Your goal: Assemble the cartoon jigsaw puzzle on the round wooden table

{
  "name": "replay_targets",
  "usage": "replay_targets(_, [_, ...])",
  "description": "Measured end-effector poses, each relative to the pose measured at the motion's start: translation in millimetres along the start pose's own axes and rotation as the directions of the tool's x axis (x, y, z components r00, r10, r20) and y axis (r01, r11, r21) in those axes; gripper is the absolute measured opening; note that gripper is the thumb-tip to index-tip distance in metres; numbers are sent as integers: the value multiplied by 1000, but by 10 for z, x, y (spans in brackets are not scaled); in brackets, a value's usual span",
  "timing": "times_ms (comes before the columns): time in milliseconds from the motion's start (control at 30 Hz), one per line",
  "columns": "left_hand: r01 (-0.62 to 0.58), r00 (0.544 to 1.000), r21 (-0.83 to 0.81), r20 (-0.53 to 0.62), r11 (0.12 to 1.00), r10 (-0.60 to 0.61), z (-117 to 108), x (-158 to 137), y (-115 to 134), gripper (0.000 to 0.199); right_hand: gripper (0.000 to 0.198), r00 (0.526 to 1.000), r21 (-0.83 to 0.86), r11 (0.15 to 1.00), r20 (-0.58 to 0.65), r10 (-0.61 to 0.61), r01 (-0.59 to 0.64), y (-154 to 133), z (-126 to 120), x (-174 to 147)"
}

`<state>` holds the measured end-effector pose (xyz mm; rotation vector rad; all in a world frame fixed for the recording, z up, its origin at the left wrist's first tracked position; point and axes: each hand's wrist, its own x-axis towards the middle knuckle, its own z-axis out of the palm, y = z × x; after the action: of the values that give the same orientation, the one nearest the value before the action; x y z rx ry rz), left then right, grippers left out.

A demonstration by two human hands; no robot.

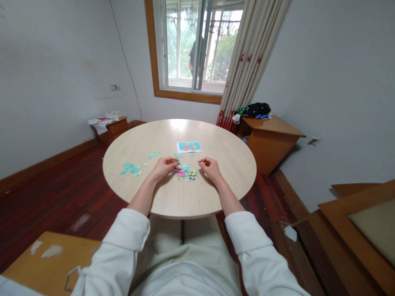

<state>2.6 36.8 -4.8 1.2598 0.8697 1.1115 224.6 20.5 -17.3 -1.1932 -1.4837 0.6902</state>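
Note:
A partly assembled jigsaw puzzle [186,174] with bright cartoon figures lies flat on the round table [191,201] between my hands. At its left edge, my left hand [166,167] pinches a small puzzle piece [178,163] between thumb and fingertips. On the opposite side, my right hand [210,167] is closed in a pinch, with a bit of pale teal showing at its fingertips, too small to make out clearly. Just beyond the puzzle lie a few loose teal pieces [177,156] and a single one [191,155]. Behind them is a printed reference picture [189,147].
Heaped loose puzzle pieces [132,169] lie on the table's left, with a smaller group [153,154] nearer the middle. A wooden cabinet [271,139] with cloths on top stands at the right. Beyond the table are a window [182,45] and a curtain [247,61].

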Motion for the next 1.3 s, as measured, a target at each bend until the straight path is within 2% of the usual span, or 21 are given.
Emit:
replay_targets(200, [1,1000,18,1,1000,-1,9,-21,19,36,17,1000,-8,1000,20,-12,12,21,14,1])
replay_targets(333, [-8,1000,61,14,998,7,28,-39,41,32,15,999,-69,997,13,-39,40,-3,27,-17])
replay_targets(467, [-26,999,79,44,997,23,41,-49,57,26,12,993,-213,970,60,-105,116,-76,64,-71])
replay_targets(600, [-33,998,97,54,995,28,42,-48,57,27,13,975,-260,940,58,-213,221,-122,109,-102])
replay_targets(700, [-27,998,114,52,993,21,41,-48,49,28,14,966,-252,933,48,-252,256,-118,129,-97])
replay_targets(867, [-25,996,102,90,995,16,64,-60,61,31,12,951,-217,927,116,-288,307,-131,154,-94])
replay_targets(1100, [-59,996,153,74,986,48,122,-84,85,27,10,939,-118,936,141,-314,331,-178,192,-103])
replay_targets(1300, [-37,992,128,122,991,22,151,-95,60,29,8,941,-116,937,130,-314,329,-127,210,-93])
